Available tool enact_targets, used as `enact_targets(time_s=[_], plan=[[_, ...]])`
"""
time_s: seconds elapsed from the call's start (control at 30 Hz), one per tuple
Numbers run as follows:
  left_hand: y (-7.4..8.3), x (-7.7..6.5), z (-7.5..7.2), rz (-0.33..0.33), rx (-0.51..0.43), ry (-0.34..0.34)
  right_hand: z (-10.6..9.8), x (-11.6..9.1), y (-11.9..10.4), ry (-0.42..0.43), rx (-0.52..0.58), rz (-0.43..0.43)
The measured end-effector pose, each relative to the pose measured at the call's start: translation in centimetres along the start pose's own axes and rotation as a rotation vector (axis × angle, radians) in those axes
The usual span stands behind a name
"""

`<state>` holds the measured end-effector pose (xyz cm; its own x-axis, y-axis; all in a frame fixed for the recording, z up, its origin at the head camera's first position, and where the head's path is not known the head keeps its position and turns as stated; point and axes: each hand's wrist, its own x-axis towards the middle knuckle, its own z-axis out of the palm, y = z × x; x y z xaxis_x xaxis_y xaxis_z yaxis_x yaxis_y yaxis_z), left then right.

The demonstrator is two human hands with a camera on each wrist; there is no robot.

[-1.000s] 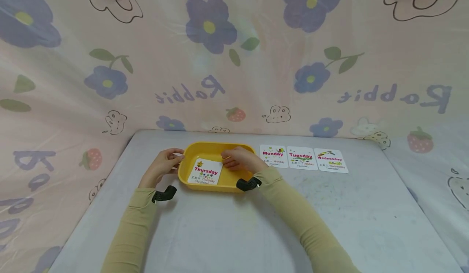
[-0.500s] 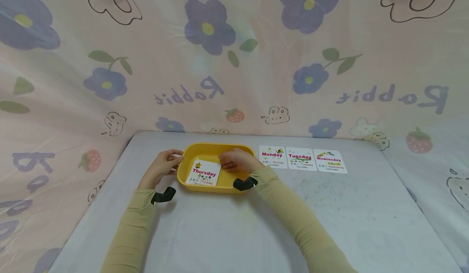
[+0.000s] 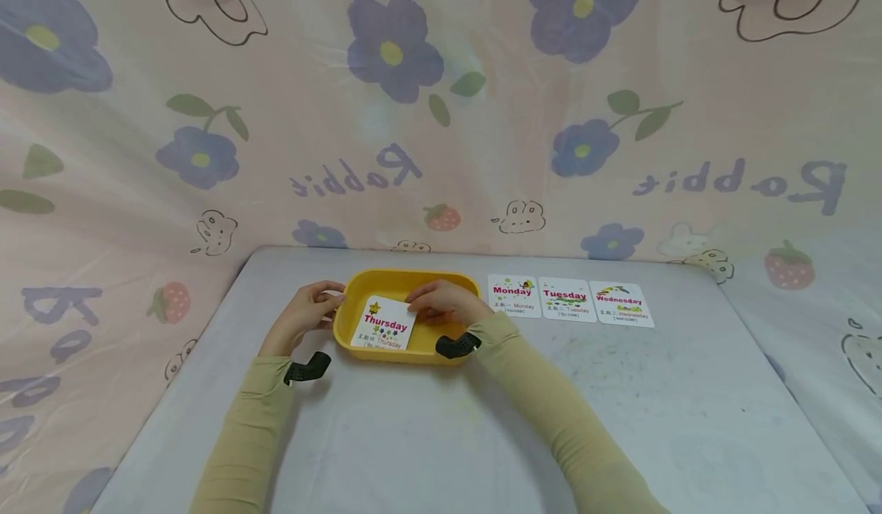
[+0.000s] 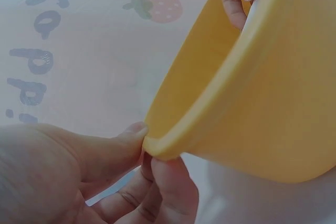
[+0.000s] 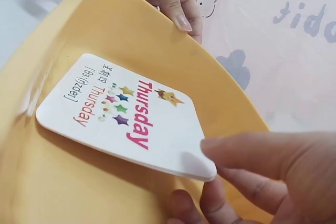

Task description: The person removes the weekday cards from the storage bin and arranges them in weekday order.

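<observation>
A white card printed "Thursday" [image 3: 384, 324] lies tilted inside a yellow plastic tray [image 3: 413, 356]. My right hand [image 3: 441, 303] reaches into the tray and pinches the card's corner, thumb on top and a fingertip below in the right wrist view. That corner is raised off the tray floor. The card's edge [image 5: 157, 169] looks layered there, so more than one card may be in the stack; I cannot tell. At the tray's left end, my left hand [image 3: 306, 315] holds the rim [image 4: 165, 148] between thumb and fingers.
To the right of the tray, cards reading "Monday" [image 3: 513, 296], "Tuesday" [image 3: 567, 299] and "Wednesday" [image 3: 621, 304] lie side by side on the white-covered table [image 3: 620, 407]. A curtain with flowers and rabbits [image 3: 441, 131] hangs behind the table's back edge.
My right hand has moved slightly left within the tray and now has the Thursday card's corner, which has risen a little. My left hand stays on the rim.
</observation>
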<state>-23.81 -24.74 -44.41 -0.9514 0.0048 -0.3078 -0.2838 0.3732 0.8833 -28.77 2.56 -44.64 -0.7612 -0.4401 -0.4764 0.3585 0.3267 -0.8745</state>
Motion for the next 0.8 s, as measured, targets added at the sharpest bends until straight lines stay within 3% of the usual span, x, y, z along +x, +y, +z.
enact_targets(time_s=[0.8], plan=[[0.30, -0.21, -0.06, 0.011, -0.006, -0.012, 0.21, 0.04, -0.15, 0.019, -0.036, 0.013]])
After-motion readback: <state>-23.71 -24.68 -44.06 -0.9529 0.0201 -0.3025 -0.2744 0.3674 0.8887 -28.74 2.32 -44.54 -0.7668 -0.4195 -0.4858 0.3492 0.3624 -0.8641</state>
